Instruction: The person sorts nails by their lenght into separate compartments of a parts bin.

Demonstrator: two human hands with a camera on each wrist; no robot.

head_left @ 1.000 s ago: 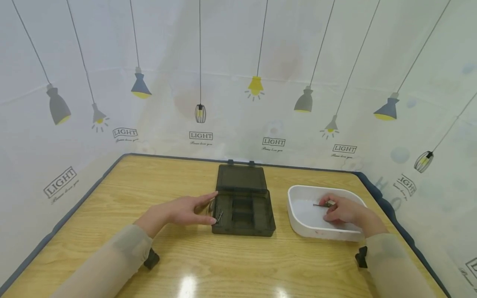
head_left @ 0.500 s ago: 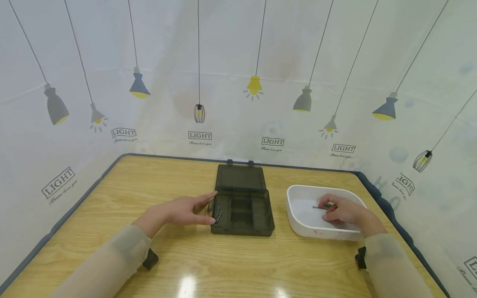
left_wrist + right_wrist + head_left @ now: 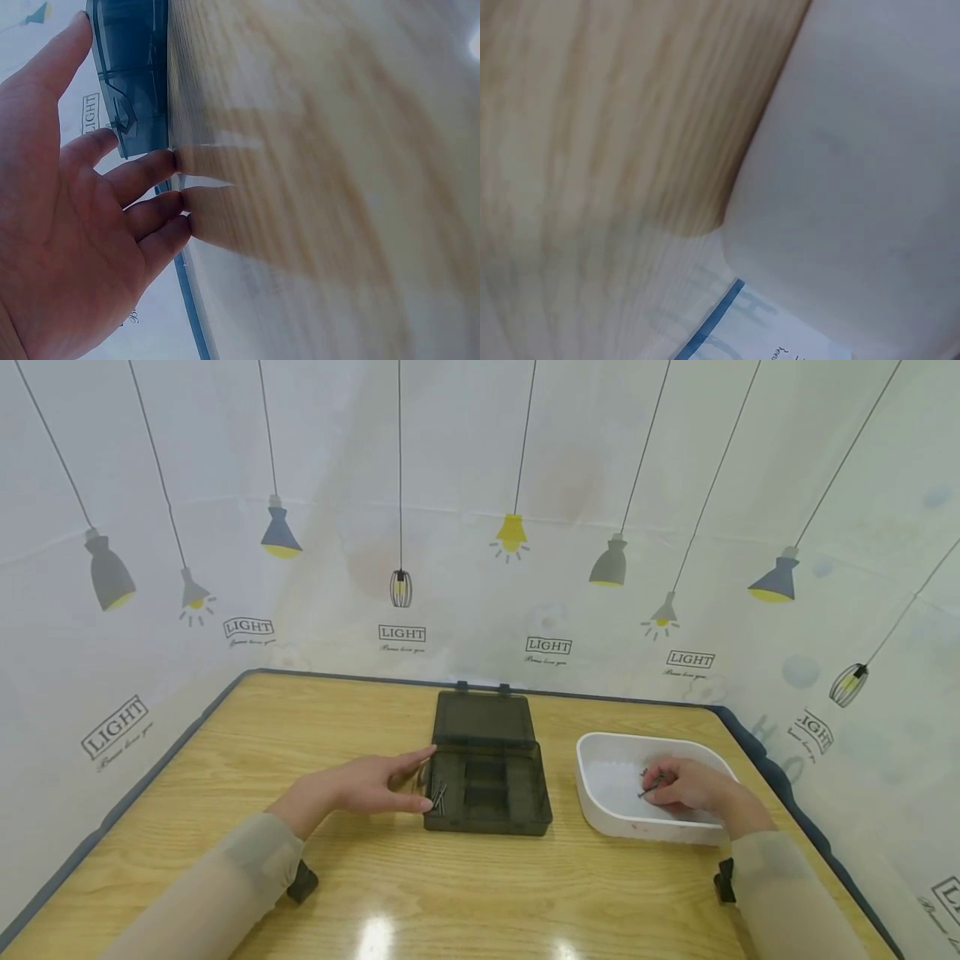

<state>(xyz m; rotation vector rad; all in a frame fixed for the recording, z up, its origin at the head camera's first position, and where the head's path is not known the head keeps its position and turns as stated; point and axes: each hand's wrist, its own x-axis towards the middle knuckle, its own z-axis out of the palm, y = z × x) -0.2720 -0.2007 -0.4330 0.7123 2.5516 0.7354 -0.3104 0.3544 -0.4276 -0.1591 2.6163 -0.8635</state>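
Note:
A dark, see-through compartment box point(image 3: 525, 781) stands on the table with its lid point(image 3: 483, 717) folded back. Several thin metal screws point(image 3: 438, 797) lie in its left compartment. My left hand point(image 3: 375, 783) touches the box's left side with thumb and fingertips, its fingers fairly straight. That hand point(image 3: 82, 202) also shows palm-on in the left wrist view, beside the box point(image 3: 135, 75). My right hand point(image 3: 693, 785) reaches into a white tray point(image 3: 600, 810) and pinches a thin screw point(image 3: 649, 791) between thumb and fingers. In the right wrist view the tray wall point(image 3: 847, 172) hides that hand.
The wooden table point(image 3: 450, 893) has a dark blue edge point(image 3: 337, 677). A pale curtain point(image 3: 465, 468) printed with lamps hangs close behind and at both sides. The tray is to the right of the box, with bare wood between them.
The screw in my right fingers has turned from nearly level to slanting down toward the left. My right fingers have shifted slightly within the tray. The left hand and box have stayed put.

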